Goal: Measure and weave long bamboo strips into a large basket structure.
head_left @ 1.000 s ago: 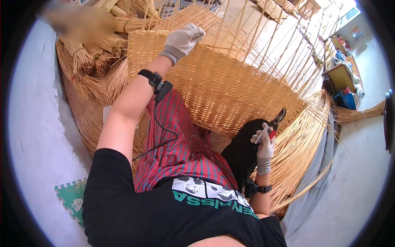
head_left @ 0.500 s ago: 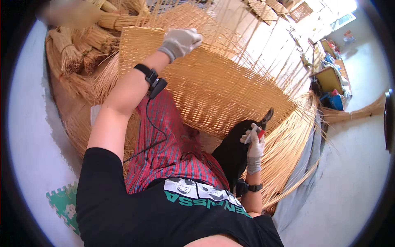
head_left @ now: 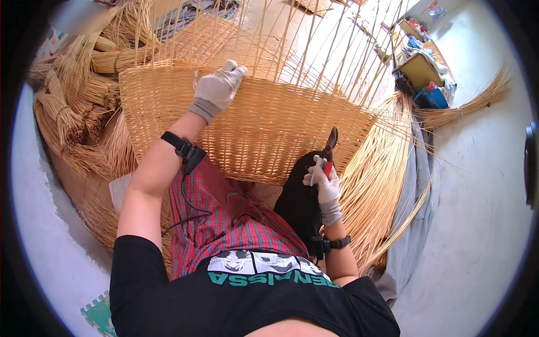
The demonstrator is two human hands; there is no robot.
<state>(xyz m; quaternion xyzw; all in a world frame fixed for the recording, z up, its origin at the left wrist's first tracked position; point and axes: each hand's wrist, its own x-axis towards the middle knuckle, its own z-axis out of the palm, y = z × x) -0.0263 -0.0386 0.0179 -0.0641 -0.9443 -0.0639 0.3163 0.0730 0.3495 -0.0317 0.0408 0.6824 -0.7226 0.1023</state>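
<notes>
A wide panel of tan wicker weave (head_left: 264, 121) stands tilted across my legs, with long unwoven stakes rising from its upper edge. At the left part of that edge is my left hand (head_left: 218, 90), in a white glove, its fingers curled over the rim. My right hand (head_left: 325, 182), gloved too, is closed around pruning shears (head_left: 331, 146) with a red handle. Their dark blades point up, in front of the panel's lower right side. Some of the left fingertips are hidden.
Bundles of wicker rods (head_left: 70, 121) are piled at the far left. Loose pale rods (head_left: 376, 185) fan out on my right. A crate-like stand (head_left: 421, 70) and a blue container (head_left: 435, 98) are at the far right, near the white wall (head_left: 477, 185).
The view has turned, so the panel sits lower and more to the left. The shears remain in my right hand, and my left hand is still at the panel's upper edge.
</notes>
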